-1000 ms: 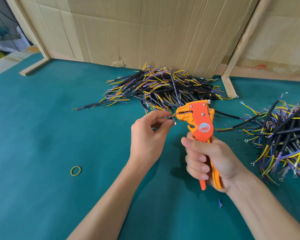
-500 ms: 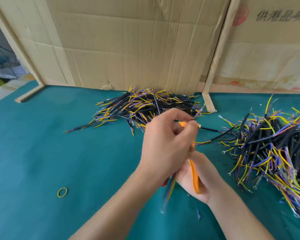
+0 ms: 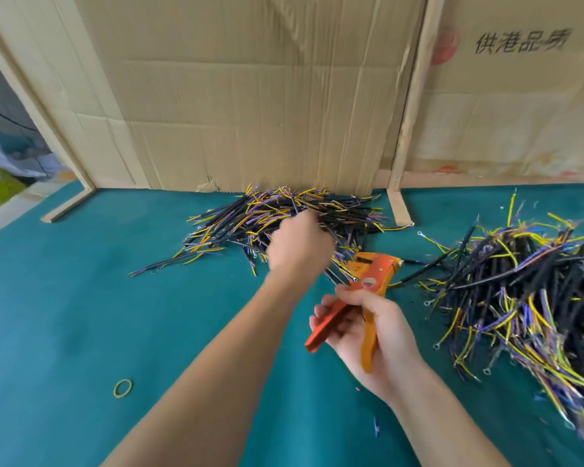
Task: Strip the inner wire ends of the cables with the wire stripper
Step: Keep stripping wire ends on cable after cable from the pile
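My right hand (image 3: 383,335) grips the orange wire stripper (image 3: 371,274) by its handles, which are spread apart, with the jaws pointing up and away from me. My left hand (image 3: 299,246) is stretched forward over the far pile of black cables (image 3: 236,220) with yellow and purple inner wires. It is blurred and its fingers are hidden behind its back, so I cannot tell whether it holds a cable. A second, bigger pile of cables (image 3: 526,291) lies to the right of the stripper.
The work surface is a green mat (image 3: 81,298). Cardboard walls (image 3: 250,96) stand behind the far pile, with a wooden strip (image 3: 398,207) between the piles. A yellow rubber band (image 3: 122,388) lies near left. Small bits of stripped insulation (image 3: 376,426) lie near my right forearm.
My left hand left the stripper's jaws and reached forward to the far pile. The cable it pinched is no longer seen. The stripper's handles have spread apart and the tool dropped lower.
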